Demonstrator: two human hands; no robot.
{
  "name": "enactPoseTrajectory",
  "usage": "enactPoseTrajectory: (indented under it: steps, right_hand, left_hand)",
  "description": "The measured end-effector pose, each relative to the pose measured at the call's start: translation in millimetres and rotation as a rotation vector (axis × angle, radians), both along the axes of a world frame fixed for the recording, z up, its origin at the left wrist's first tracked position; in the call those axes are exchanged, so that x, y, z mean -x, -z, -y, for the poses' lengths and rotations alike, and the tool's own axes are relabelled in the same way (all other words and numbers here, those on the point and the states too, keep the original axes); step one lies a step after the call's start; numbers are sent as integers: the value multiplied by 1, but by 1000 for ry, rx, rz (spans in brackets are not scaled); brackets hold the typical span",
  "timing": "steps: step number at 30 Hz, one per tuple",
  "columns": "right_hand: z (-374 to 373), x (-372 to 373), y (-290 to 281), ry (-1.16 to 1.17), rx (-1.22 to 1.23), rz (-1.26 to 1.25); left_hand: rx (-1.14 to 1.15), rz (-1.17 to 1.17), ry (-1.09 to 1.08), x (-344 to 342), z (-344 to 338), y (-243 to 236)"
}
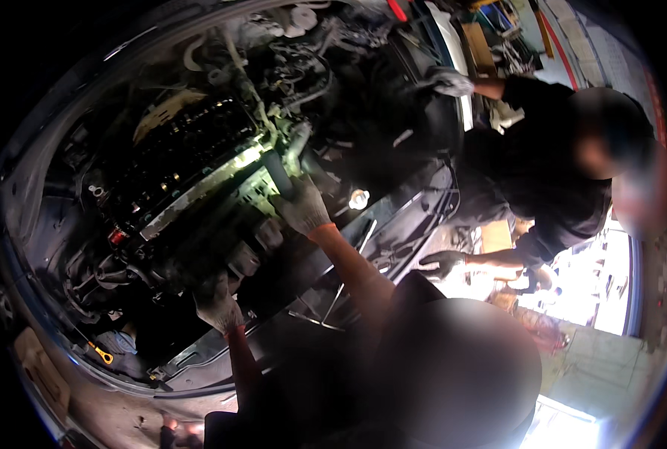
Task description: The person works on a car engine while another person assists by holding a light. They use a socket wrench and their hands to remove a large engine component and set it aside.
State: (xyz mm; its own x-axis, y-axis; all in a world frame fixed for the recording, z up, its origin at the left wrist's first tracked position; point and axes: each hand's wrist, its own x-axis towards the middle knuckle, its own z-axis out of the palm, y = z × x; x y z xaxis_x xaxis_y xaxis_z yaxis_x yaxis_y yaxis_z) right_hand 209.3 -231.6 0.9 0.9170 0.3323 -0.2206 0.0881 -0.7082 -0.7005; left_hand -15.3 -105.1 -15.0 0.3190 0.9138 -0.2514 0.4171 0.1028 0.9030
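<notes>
My right hand (303, 206), in a pale work glove with an orange cuff, is closed around a dark bar-shaped work light (277, 173). Bright light falls on the metal engine parts beside it. Nearer to me, my left hand (219, 305), gloved with a reddish cuff, reaches down into the dark front of the engine bay. Its fingers are partly lost in shadow, and what they touch is hidden. The uncovered top of the engine (191, 142) lies beyond both hands, dark inside, with a light metal edge facing me.
Hoses and pipes (303, 67) crowd the engine bay's far side. A white round cap (359, 199) shows right of my right hand. A yellow ring-ended handle (103, 353) lies at lower left. At right stands a co-worker (535, 165), one gloved hand (451, 81) at the car's edge.
</notes>
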Motion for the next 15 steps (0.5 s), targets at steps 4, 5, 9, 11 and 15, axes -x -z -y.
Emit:
enactPoseTrajectory:
  steps: [4, 5, 9, 11, 15]
  right_hand:
    - [26, -2, 10, 21, 40, 91]
    - [23, -3, 4, 87, -34, -11]
    - [24, -1, 11, 33, 21, 56]
    - [18, 10, 14, 0, -65, 120]
    - [55, 36, 17, 20, -4, 324]
  left_hand:
    - [129, 106, 67, -10, 9, -5]
    - [83, 93, 89, -7, 8, -1]
    - [39, 73, 82, -6, 9, 5]
    - [0, 117, 27, -3, 9, 4]
    - [-61, 78, 221, -11, 19, -10]
